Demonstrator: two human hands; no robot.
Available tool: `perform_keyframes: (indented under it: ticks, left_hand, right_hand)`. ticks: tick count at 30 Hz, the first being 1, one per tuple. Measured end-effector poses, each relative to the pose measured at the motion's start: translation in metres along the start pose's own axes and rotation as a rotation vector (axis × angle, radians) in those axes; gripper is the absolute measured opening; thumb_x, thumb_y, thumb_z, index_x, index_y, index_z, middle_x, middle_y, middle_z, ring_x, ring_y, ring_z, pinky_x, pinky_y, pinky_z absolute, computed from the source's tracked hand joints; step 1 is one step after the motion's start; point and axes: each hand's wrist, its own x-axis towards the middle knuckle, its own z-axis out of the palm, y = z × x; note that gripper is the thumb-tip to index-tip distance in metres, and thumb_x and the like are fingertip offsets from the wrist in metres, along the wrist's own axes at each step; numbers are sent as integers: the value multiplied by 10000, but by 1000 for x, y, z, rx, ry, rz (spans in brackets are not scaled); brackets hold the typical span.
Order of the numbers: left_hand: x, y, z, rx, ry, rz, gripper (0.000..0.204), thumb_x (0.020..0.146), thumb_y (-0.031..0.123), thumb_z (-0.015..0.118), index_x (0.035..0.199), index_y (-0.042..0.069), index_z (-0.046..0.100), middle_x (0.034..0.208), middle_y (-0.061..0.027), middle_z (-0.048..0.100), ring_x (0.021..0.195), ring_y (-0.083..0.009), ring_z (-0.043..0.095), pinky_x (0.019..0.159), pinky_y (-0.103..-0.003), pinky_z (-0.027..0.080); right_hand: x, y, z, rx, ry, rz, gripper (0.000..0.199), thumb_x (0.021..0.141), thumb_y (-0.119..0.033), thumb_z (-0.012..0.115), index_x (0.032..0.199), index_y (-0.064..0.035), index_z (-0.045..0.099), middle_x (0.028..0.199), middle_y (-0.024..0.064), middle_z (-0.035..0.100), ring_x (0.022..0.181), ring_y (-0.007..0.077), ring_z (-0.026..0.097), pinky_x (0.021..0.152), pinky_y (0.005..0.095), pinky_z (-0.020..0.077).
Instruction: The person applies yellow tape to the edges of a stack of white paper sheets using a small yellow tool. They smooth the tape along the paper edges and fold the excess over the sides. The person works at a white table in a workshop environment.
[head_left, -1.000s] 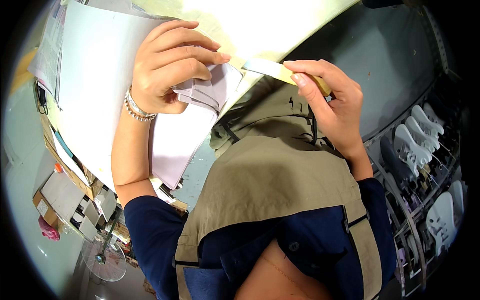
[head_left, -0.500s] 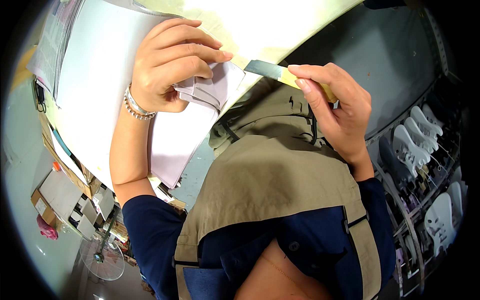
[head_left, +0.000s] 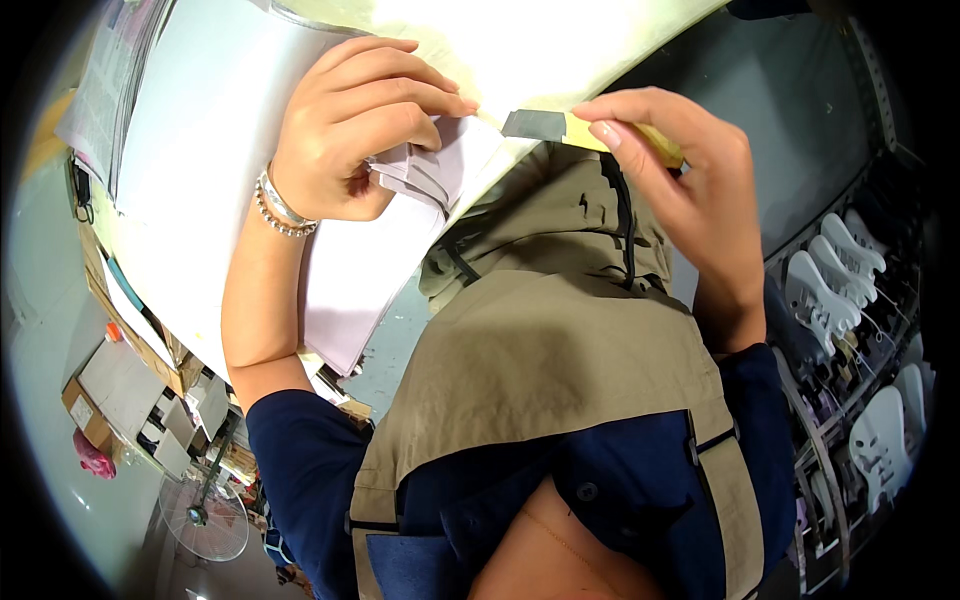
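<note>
My left hand (head_left: pixel 345 130) is closed on the folded-over end of some pale lilac sheets (head_left: pixel 425 172), with its fingers spread along the top of the fold. Below it, the lower part of the lilac stack hangs along the table edge. Between thumb and fingers, my right hand (head_left: pixel 690 165) grips a flat-bladed knife (head_left: pixel 540 126) with a yellow handle. Its wide grey blade points left, and the tip is at or very near the corner of the lilac sheets; whether they touch I cannot tell.
A pale yellow-topped table (head_left: pixel 560 50) slopes across the upper left, with large white sheets (head_left: pixel 210 110) on it. To the right stands a metal rack (head_left: pixel 820 440) of white guitar-body-shaped pieces (head_left: pixel 815 290). A fan (head_left: pixel 200 515) and cardboard boxes (head_left: pixel 85 410) are at lower left.
My right hand and the knife have shifted slightly right and up, the blade turning more level. My left hand has slid a little to the right with the lilac sheets.
</note>
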Motion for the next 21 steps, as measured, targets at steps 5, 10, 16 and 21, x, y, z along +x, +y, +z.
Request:
perform_keyframes:
  ticks: [5, 10, 16, 21]
  left_hand:
    - [1, 1, 1, 1, -21, -28, 250, 655, 340, 564, 704, 97, 600, 983, -105, 737, 974, -296, 672, 959, -500, 452]
    - [9, 7, 1, -33, 31, -56, 291, 416, 36, 501, 699, 89, 541, 962, -48, 731, 927, -290, 640, 881, -411, 502]
    - [1, 1, 3, -34, -26, -68, 240, 624, 315, 557, 710, 93, 588, 1002, -112, 733, 990, -304, 664, 967, -505, 445]
    - [2, 1, 1, -29, -26, -59, 222, 594, 284, 558, 707, 94, 583, 1007, -115, 733, 990, -304, 663, 968, -505, 445]
  right_hand:
    - [25, 19, -13, 83, -213, 52, 168, 911, -129, 633, 965, 22, 684, 833, 89, 694, 685, 130, 606, 671, 254, 493]
    - [53, 29, -27, 179, -503, 256, 211, 961, -198, 602, 1038, -28, 703, 728, 11, 581, 509, 28, 456, 455, 176, 340]
    - [62, 19, -24, 381, -474, 500, 173, 957, -96, 598, 1032, 34, 684, 639, -13, 578, 472, 31, 472, 434, 179, 360]
    - [62, 16, -27, 377, -495, 460, 178, 953, -114, 607, 1029, 25, 687, 634, -16, 571, 471, 32, 473, 440, 181, 360]
